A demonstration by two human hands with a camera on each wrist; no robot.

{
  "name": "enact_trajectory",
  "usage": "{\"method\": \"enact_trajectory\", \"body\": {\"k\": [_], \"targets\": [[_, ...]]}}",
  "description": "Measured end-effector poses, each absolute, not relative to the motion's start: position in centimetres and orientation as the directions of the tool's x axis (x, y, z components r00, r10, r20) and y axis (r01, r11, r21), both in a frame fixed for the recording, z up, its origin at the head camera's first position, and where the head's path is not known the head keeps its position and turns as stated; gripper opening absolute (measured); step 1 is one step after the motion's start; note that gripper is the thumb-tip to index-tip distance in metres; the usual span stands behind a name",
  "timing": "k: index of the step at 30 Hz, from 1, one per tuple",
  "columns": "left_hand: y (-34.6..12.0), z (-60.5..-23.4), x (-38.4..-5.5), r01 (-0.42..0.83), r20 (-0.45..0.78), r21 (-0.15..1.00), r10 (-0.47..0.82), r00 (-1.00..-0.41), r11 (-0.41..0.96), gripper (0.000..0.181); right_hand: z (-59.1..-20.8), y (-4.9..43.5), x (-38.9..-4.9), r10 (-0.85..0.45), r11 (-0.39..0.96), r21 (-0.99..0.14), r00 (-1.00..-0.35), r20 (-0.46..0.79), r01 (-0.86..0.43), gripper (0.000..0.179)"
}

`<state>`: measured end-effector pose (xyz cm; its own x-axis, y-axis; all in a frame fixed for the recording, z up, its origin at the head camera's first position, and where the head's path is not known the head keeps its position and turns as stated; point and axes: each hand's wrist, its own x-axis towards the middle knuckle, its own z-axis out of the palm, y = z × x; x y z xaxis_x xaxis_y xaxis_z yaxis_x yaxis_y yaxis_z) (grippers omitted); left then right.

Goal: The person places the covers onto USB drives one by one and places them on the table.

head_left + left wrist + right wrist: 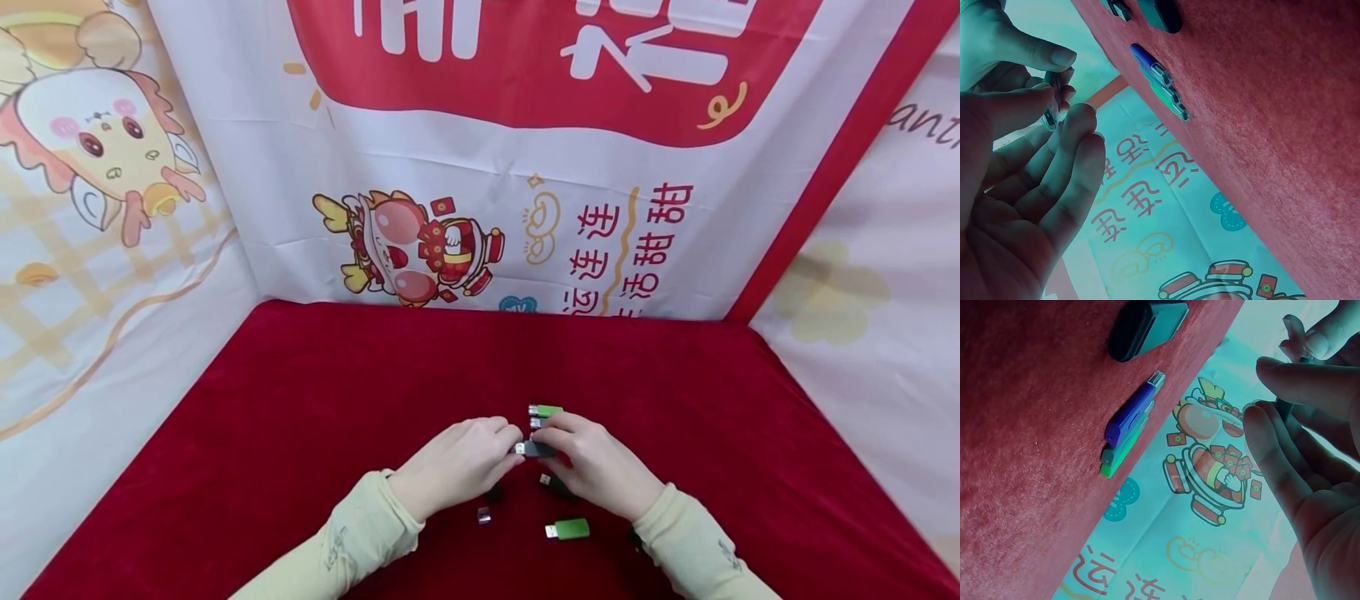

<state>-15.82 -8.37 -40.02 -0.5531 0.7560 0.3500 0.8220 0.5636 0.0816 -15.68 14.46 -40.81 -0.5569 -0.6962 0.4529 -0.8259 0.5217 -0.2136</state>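
Observation:
A black USB flash drive point(536, 449) with a silver plug is held above the cloth between the two hands. My right hand point(603, 467) pinches its dark body between thumb and fingers. At the plug end, the thumb and fingertips of my left hand point(461, 458) pinch the drive. In the left wrist view the drive point(1052, 100) appears edge-on between the fingertips. The right wrist view shows only a dark sliver of it, since fingers cover the rest. Below the right hand lies another black flash drive point(557, 485), partly hidden by that hand.
A red cloth point(360, 375) covers the table. Beyond the hands lie a green flash drive point(547, 411) and a blue one point(1132, 412). Nearer are another green drive point(570, 528) and a small silver-ended piece point(483, 515). A printed curtain point(270, 208) hangs behind.

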Motion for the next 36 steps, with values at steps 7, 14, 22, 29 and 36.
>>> {"method": "enact_trajectory", "body": {"k": [7,14,22,29,36], "targets": [[-8.29,-40.12,-15.78,0.829,0.361,0.064,0.762,-0.538,0.555,0.010,-40.96,14.46,-15.67,-0.699,0.513,-0.198,-0.540,0.469,-0.835,0.033],[-8.27,-40.19,-15.75,0.822,0.368,0.046,0.755,-0.542,0.568,0.009,-41.08,14.32,-15.65,-0.692,0.528,-0.220,-0.566,0.449,-0.820,0.033],[-8.23,-40.26,-15.67,0.816,0.359,0.025,0.756,-0.547,0.578,0.010,-41.14,14.27,-15.60,-0.694,0.524,-0.205,-0.554,0.460,-0.826,0.030],[-8.24,-40.12,-15.58,0.822,0.362,-0.003,0.767,-0.530,0.570,0.010,-41.16,14.34,-15.65,-0.701,0.498,-0.169,-0.509,0.500,-0.851,0.031],[-8.14,-39.96,-15.49,0.829,0.370,-0.017,0.774,-0.514,0.559,0.010,-41.19,14.41,-15.66,-0.700,0.490,-0.136,-0.482,0.527,-0.861,0.031]]}}
